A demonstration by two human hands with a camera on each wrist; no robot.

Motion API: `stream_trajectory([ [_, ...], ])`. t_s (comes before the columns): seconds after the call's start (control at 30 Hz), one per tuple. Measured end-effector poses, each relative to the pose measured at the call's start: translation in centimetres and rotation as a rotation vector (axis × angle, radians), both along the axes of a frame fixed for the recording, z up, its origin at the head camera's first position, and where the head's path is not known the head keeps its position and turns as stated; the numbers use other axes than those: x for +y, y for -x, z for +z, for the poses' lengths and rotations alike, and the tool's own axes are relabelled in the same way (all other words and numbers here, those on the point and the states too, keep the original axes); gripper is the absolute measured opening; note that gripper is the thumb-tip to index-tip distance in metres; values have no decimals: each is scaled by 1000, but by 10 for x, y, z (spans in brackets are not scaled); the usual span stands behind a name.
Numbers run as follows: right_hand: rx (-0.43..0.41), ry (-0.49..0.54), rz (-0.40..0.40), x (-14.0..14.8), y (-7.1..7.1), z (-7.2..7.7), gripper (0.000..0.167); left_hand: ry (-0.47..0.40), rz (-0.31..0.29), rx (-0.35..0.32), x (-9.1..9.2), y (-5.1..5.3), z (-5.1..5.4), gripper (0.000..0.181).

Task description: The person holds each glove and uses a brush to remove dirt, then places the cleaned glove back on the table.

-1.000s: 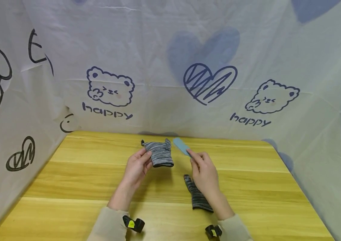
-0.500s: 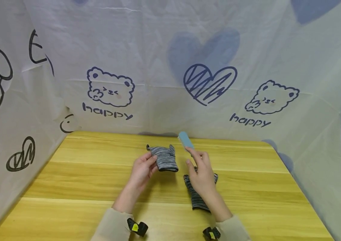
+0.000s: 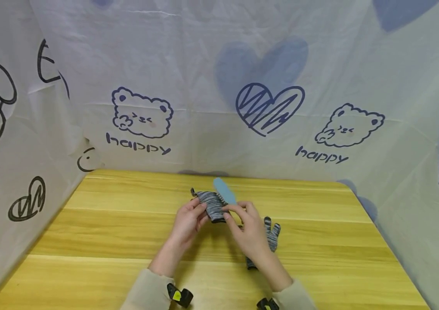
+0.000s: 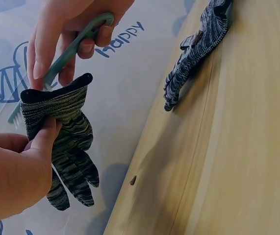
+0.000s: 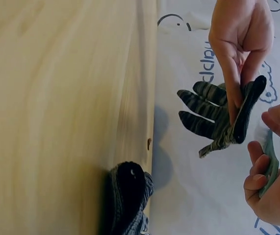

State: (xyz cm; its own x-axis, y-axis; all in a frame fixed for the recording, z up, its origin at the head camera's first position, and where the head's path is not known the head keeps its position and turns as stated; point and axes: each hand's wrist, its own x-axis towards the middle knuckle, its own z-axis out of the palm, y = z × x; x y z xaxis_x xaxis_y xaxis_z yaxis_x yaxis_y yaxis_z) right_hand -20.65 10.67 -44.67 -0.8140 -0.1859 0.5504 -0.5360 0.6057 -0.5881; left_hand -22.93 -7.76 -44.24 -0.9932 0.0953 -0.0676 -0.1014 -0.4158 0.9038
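Brushing the striped glove [image 3: 211,206] looks under way: the left hand [image 3: 188,220] has its grip pinched on it, above the tabletop [image 3: 107,224], and the right hand [image 3: 251,230] has its grip curled round the blue brush [image 3: 224,189], head at the glove's edge; whether they touch, I cannot tell. Picking up both is done. How much is brushed does not show. The second glove [image 3: 272,241] lies on the tabletop, partly hidden behind the right hand and forearm, held by neither hand, so any work on it seems left
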Motion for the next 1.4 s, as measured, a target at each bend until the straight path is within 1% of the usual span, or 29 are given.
stream_trajectory([
  [0.3, -45, -32, 49, -5, -4, -2, 26, -15, -5, -13, 1, 0, 0, 45],
  [0.5, -54, -48, 56, -7, -4, -3, 32, -17, -6, -23, 2, 0, 0, 45],
  [0.6, -58, -32, 52, -6, -4, -5, 29, -11, -14, -23, 3, -1, -1, 46],
  [0.83, -16, -18, 49, -6, -3, -7, 19, -6, -18, -20, 5, -3, -2, 44],
  [0.93, -17, -17, 47, -6, -2, -7, 17, -3, -15, -24, 6, -3, -2, 43],
  [1.03, -33, -12, 43, -6, -2, -6, 16, 2, -26, -19, 7, -3, -2, 44],
  [1.23, -41, 50, 36, -4, 0, -6, 16, -21, -47, 6, 10, -2, -3, 46],
  [1.4, -92, 165, 60, -2, 3, -7, 16, -28, -39, 4, 12, -4, -2, 47],
])
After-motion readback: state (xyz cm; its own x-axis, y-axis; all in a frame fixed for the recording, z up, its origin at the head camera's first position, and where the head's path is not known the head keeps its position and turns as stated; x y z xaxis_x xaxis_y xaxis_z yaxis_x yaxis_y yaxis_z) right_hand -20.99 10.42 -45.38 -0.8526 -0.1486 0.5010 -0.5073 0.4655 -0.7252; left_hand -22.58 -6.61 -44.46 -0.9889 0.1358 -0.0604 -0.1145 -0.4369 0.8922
